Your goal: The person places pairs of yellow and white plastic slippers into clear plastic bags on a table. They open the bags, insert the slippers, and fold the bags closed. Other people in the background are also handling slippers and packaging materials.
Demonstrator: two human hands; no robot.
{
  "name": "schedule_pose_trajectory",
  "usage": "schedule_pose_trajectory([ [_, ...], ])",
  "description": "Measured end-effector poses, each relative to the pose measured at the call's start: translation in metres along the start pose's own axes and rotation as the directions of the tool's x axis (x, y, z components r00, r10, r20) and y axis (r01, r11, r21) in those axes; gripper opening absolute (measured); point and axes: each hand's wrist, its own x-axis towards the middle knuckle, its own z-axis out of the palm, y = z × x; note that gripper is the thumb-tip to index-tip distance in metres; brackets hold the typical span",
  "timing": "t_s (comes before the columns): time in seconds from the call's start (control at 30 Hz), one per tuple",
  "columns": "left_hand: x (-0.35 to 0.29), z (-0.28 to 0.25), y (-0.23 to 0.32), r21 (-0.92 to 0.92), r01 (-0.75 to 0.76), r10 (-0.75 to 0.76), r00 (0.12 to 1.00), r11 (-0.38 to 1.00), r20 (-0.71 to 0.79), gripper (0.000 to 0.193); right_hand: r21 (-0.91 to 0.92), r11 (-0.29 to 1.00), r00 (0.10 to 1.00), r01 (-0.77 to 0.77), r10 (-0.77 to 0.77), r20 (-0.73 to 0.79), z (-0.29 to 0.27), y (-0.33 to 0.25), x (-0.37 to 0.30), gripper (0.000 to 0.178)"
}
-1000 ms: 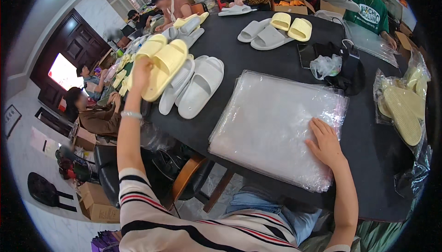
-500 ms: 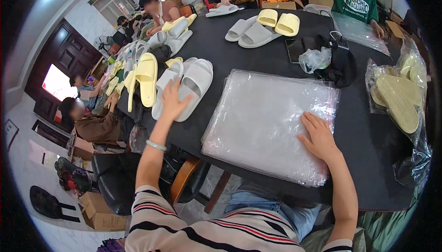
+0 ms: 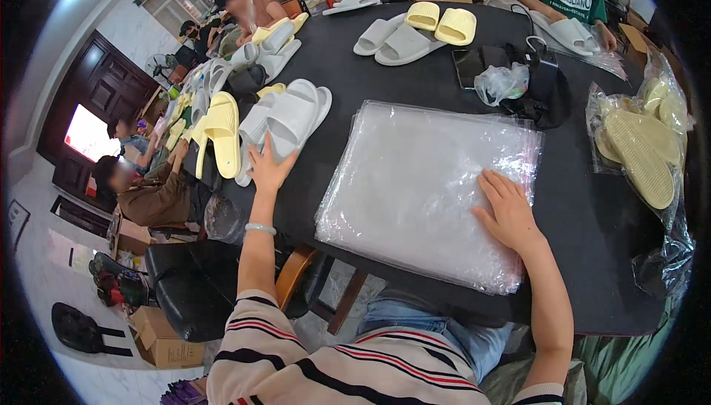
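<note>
My left hand point(image 3: 270, 172) is at the heel end of a light grey slide slipper point(image 3: 292, 120), fingers on one side and thumb on the other. This slipper lies partly over other grey slippers point(image 3: 255, 120) on the black table. Beside them stands a yellow slipper point(image 3: 222, 135) tilted against further pairs. My right hand point(image 3: 507, 212) lies flat, fingers stretched out, on the right part of a stack of clear plastic bags point(image 3: 415, 183). Whether the left fingertips reach under the sole is hidden.
Grey and yellow slippers point(image 3: 411, 46) sit at the table's far side. A phone point(image 3: 468, 68) and a crumpled bag point(image 3: 502, 83) lie beyond the stack. Bagged yellow slippers point(image 3: 641, 157) are at right. Co-workers sit around the table point(image 3: 592, 272). A black chair point(image 3: 185, 286) stands at lower left.
My left hand has moved from the slippers' straps to the heel end, and the grey slipper has shifted left over its neighbours. The co-worker in green has lowered a grey slipper to the table.
</note>
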Motion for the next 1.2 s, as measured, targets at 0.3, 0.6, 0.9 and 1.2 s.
schedule_pose_trajectory([
  [0.3, 0.030, 0.013, -0.047, -0.085, -0.137, 0.124, 0.982, 0.987, -0.141, 0.092, 0.008, 1.000, 1.000, 0.007, -0.007, 0.000, 0.000, -0.001, 0.002, 0.059],
  [0.6, -0.008, -0.012, -0.032, 0.111, -0.262, 0.275, 0.954, 0.959, -0.118, 0.093, -0.016, 1.000, 1.000, -0.011, 0.011, 0.001, -0.001, -0.001, 0.001, 0.059],
  [0.9, -0.010, 0.018, -0.069, 0.072, -0.113, 0.126, 0.971, 0.991, -0.205, 0.091, 0.005, 1.000, 1.000, -0.016, 0.016, 0.020, -0.002, -0.005, 0.004, 0.058],
  [1.2, 0.008, 0.019, -0.078, 0.043, -0.040, 0.044, 0.993, 0.998, -0.106, 0.089, 0.017, 0.999, 0.999, -0.027, 0.027, 0.036, -0.002, -0.005, 0.004, 0.058],
])
